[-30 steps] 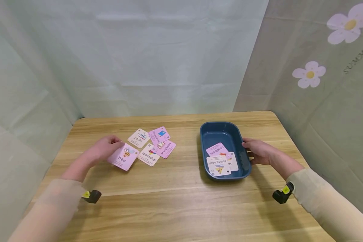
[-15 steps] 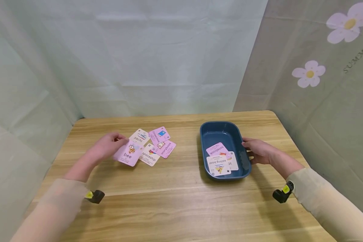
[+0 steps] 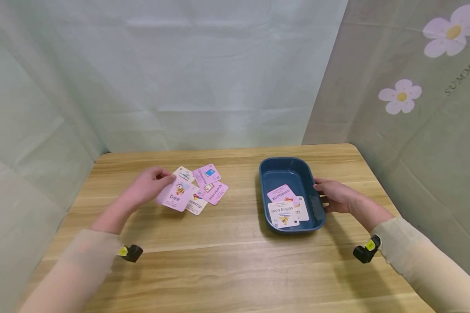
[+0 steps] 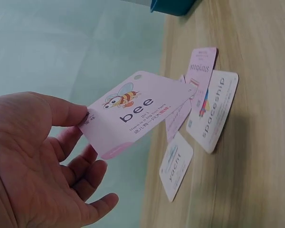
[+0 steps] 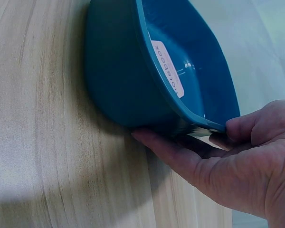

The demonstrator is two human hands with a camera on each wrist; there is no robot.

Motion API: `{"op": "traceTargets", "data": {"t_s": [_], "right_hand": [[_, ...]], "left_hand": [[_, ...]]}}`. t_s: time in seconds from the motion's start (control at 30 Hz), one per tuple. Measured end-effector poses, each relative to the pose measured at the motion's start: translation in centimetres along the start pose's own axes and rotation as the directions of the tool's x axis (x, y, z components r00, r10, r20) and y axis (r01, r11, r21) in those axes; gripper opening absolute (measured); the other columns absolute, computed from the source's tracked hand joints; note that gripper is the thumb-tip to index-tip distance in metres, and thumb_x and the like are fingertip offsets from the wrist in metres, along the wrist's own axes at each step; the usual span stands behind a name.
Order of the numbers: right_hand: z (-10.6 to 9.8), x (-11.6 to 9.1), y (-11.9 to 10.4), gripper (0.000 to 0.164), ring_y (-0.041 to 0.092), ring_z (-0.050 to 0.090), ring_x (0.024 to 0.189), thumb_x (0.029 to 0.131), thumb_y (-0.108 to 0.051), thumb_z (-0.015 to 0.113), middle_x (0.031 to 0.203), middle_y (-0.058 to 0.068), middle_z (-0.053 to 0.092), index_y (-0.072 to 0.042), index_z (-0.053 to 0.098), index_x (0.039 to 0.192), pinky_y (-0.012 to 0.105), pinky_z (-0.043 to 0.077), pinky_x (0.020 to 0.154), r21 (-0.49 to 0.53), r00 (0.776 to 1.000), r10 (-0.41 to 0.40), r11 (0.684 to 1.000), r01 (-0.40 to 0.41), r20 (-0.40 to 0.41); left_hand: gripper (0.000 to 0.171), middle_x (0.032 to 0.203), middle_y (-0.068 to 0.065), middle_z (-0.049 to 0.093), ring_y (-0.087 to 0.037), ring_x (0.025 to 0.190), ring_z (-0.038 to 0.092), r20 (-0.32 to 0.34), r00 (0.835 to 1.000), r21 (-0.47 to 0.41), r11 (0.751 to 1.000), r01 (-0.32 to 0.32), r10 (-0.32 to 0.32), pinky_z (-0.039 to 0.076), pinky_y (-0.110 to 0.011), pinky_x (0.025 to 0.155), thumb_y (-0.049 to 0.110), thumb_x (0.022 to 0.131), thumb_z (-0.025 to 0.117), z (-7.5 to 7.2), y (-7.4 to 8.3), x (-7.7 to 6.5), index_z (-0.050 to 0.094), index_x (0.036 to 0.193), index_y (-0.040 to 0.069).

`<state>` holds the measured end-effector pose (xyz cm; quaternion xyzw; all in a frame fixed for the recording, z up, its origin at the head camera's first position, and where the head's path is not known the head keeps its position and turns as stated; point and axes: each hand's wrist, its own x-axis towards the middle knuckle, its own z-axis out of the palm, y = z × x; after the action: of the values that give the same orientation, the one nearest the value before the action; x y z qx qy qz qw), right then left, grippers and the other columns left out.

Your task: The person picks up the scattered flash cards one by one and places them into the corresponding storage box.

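My left hand (image 3: 150, 186) pinches a pink picture card (image 4: 133, 111) marked "bee" by one corner, thumb on its face. In the head view the bee card overlaps the yacht card (image 3: 185, 174) and part of the spaceship card (image 3: 196, 203); the left wrist view shows it raised above the table. Beyond these lie a pink Chinese book card (image 3: 206, 174) and a storybook card (image 3: 217, 193), partly overlapping. At the right, my right hand (image 3: 334, 195) grips the side of a dark blue rectangular tray (image 3: 283, 163), its thumb at the rim and fingers against the outer wall.
Inside the tray lie a notebook card (image 3: 280, 193), a sailing boat card (image 3: 283, 213) and another white card (image 3: 302, 209) partly covered. Pale cloth hangs behind the wooden table (image 3: 219, 265) and on both sides.
My left hand has moved right and slightly away with the bee card, which now covers part of the yacht and spaceship cards. My right hand and the tray have stayed put.
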<state>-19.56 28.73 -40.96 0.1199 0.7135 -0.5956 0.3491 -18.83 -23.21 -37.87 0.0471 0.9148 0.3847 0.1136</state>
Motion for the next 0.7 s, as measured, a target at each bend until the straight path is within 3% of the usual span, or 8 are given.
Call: {"op": "traceTargets", "data": {"t_s": [0.7], "right_hand": [[0.0, 0.0, 0.0, 0.057, 0.050, 0.020, 0.146, 0.113, -0.017, 0.023, 0.165, 0.029, 0.008, -0.009, -0.002, 0.164, 0.070, 0.033, 0.107, -0.002, 1.000, -0.003, 1.000, 0.003, 0.001]], "left_hand": [[0.039, 0.114, -0.017, 0.063, -0.028, 0.098, 0.059, -0.054, 0.999, -0.105, 0.994, -0.016, 0.010, 0.048, -0.036, 0.080, 0.036, 0.105, 0.058, 1.2, 2.5, 1.0, 0.063, 0.119, 0.001]]}}
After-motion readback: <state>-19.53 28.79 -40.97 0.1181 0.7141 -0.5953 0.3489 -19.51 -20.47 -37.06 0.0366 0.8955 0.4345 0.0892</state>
